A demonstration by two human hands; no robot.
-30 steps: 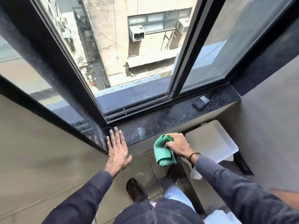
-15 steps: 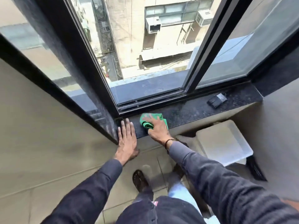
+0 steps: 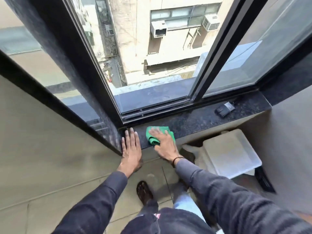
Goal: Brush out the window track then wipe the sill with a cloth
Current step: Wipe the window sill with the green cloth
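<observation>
Our right hand [image 3: 164,143] lies flat on the green cloth [image 3: 156,132], fingers [image 3: 154,132] spread and pressing, not pinching. The cloth sits bunched at the left end of the sill [image 3: 194,121], just beside our left hand [image 3: 131,147], which rests palm-down with straight fingers, gripping nothing. We judge the cloth soft, light and floppy; it should slide easily on polished speckled stone, so press from above or pinch a fold to lift. The sill is hard, dark and glossy. The track [image 3: 157,111] is narrow black metal. A small black brush [image 3: 224,109] lies well apart at the right end.
</observation>
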